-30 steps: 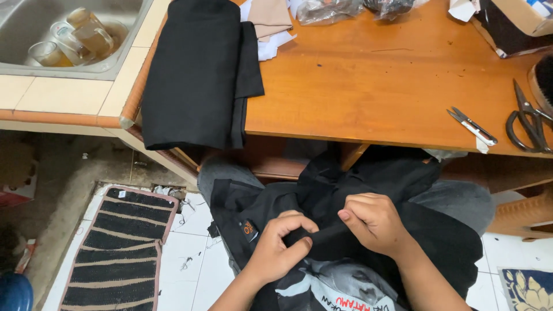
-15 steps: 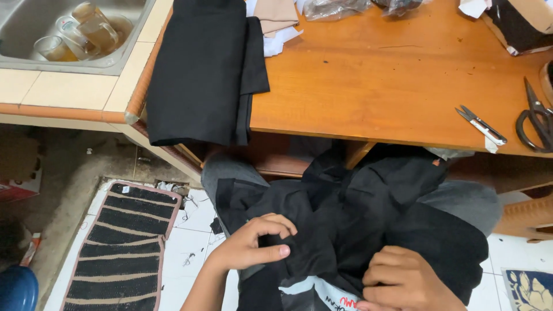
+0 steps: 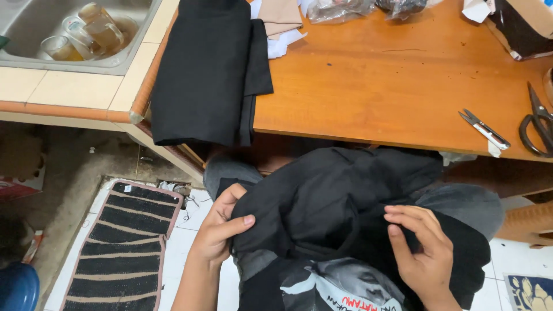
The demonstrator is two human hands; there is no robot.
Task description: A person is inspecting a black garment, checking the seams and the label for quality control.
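A crumpled black fabric garment (image 3: pixel 340 201) lies bunched in the person's lap, just below the edge of the orange-brown wooden table (image 3: pixel 403 86); the left hand (image 3: pixel 222 230) grips its left edge, thumb pressed on top and fingers curled under the cloth. The right hand (image 3: pixel 423 253) rests on the garment's right side with fingers loosely bent and spread, touching the fabric rather than clamping it. On the table a folded black cloth (image 3: pixel 207 69) hangs over the left edge, small silver thread snips (image 3: pixel 485 130) and black-handled scissors (image 3: pixel 538 124) lie at the right, and a striped black floor mat (image 3: pixel 121 247) lies beside the left hand
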